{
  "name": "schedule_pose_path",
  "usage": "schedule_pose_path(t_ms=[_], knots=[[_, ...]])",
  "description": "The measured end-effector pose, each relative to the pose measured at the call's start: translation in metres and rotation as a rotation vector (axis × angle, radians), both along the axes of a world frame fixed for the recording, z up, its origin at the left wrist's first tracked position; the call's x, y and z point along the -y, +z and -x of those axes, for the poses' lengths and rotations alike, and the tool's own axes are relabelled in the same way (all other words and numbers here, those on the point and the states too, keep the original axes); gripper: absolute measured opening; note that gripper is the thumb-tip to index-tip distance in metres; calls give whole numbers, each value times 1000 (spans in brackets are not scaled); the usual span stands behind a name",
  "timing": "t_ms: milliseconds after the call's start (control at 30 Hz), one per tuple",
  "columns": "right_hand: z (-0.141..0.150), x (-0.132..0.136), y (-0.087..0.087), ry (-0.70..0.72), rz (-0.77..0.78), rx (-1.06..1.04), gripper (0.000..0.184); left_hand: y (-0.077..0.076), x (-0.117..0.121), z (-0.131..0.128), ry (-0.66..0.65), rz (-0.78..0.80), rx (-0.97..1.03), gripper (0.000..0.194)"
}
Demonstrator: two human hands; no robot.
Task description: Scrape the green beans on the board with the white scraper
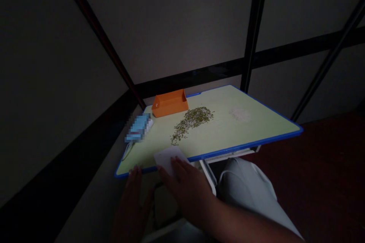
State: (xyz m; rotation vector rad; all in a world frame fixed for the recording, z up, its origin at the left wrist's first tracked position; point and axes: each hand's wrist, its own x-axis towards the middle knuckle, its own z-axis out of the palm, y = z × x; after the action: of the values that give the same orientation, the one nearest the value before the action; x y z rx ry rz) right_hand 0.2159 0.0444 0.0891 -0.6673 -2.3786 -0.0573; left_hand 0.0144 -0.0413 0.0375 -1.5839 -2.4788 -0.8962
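My right hand (pixel 188 182) grips a flat white card (pixel 167 155) at the near edge of the pale green tabletop (pixel 219 133), fingers lying across its upper face. My left hand (pixel 132 193) is in shadow at the near left corner. Its fingers are stretched out, with the tips at the table's blue rim, and nothing shows in it. Just beyond the card, small green seed-like bits mixed with pale grains (pixel 196 117) spread in a curved band. A separate patch of pale grains (pixel 240 114) lies further right.
An orange open tray (pixel 171 104) stands at the back left of the tabletop. A blurred blue item (pixel 138 127) with a white part and a cord sits by the left edge. Panelled walls close in behind and left; my grey-clad knee (pixel 245 178) is under the near edge.
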Motion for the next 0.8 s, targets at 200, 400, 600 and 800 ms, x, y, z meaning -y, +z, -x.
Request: schedule_pose_path(t_ms=[200,400,600,800], knots=[[-2,0,-4,-4,-62,-84,50,-6,-1,3,-16,-23,-5,71],[0,9,-5,84,-49,-37,57,-5,-2,4,-1,13,38,77],[3,6,-6,13,40,3,55,-3,-2,3,15,29,36,77],[2,1,-1,-20,50,26,48,-3,-3,4,15,-7,25,77]])
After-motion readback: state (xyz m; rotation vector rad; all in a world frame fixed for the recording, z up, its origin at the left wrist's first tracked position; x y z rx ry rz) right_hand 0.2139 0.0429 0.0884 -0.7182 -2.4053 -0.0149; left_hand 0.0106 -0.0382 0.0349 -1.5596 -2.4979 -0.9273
